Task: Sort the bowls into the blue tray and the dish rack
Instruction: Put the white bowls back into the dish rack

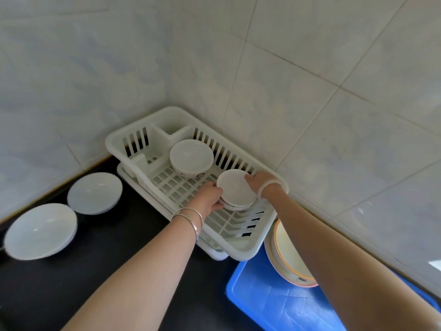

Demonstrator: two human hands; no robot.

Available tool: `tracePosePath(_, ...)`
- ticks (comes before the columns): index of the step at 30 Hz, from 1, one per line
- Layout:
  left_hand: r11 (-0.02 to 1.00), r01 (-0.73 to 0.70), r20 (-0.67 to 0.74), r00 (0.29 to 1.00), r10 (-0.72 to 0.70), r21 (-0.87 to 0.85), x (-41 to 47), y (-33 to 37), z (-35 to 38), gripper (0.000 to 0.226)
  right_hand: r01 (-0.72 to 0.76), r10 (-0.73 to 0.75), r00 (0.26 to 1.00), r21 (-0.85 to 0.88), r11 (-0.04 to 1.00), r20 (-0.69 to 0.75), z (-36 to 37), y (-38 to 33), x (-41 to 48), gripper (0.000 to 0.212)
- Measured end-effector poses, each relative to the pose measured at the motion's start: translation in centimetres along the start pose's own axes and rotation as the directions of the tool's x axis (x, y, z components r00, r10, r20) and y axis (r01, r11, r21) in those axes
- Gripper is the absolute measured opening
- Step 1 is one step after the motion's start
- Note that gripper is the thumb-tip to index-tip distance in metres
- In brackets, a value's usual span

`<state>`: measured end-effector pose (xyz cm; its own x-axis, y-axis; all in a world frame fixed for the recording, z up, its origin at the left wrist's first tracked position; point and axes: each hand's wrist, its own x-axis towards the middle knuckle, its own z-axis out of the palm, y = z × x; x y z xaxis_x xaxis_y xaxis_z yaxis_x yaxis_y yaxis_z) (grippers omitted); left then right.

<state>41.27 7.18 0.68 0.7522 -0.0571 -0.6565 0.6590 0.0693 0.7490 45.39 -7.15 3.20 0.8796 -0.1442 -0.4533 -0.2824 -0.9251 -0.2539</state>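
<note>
A white plastic dish rack (238, 249) sits in the tiled corner on a black counter. Inside it, a white bowl (191, 156) with dark marks on its side rests toward the back. Nearer the front right, both hands hold a small stack of white bowls (235, 191) low over the rack floor; my left hand (210, 197) grips its left side and my right hand (259, 181) its far right rim. A blue tray (262, 297) lies at the lower right with a stack of orange-rimmed bowls (286, 254) in it, partly hidden by my right forearm.
Two white bowls (95, 192) (40, 231) stand on the black counter (107, 271) left of the rack. Tiled walls close in behind and to the right. The rack sits on a white drip tray (216, 255).
</note>
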Motion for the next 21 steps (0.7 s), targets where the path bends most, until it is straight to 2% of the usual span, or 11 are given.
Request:
tracePosePath(5, 1.000, -0.013, 0.036, 0.999, 0.013, -0.005, 0.0, -0.1, -0.3, 0.043, -0.004, 0.003, 1.000, -0.068, 0.998, -0.014, 0.3, 0.1, 0.0, 0.043)
tracePosePath(9, 0.995, -0.094, -0.029, 0.995, 0.095, 0.034, 0.3, -0.2, -0.4, 0.043, -0.002, -0.010, 0.997, -0.160, 0.987, -0.077, 0.8, 0.3, -0.6, 0.042)
tracePosePath(13, 0.980, -0.137, -0.060, 0.987, 0.147, 0.145, 0.3, -0.3, -0.5, 0.039, -0.009, -0.013, 0.990, -0.147, 0.989, -0.142, 1.6, 0.4, -1.2, 0.038)
tracePosePath(18, 0.905, -0.189, -0.008, 0.978, 0.208, 0.381, -0.4, 0.0, -1.1, 0.036, 0.014, -0.036, 0.987, -0.141, 0.990, -0.157, 1.6, 0.3, -2.0, 0.044)
tracePosePath(21, 0.886, -0.202, 0.004, 0.975, 0.220, 0.417, -1.1, -0.2, -1.7, 0.025, 0.045, -0.062, 0.985, -0.105, 0.993, -0.159, 1.1, 0.3, -3.1, 0.045)
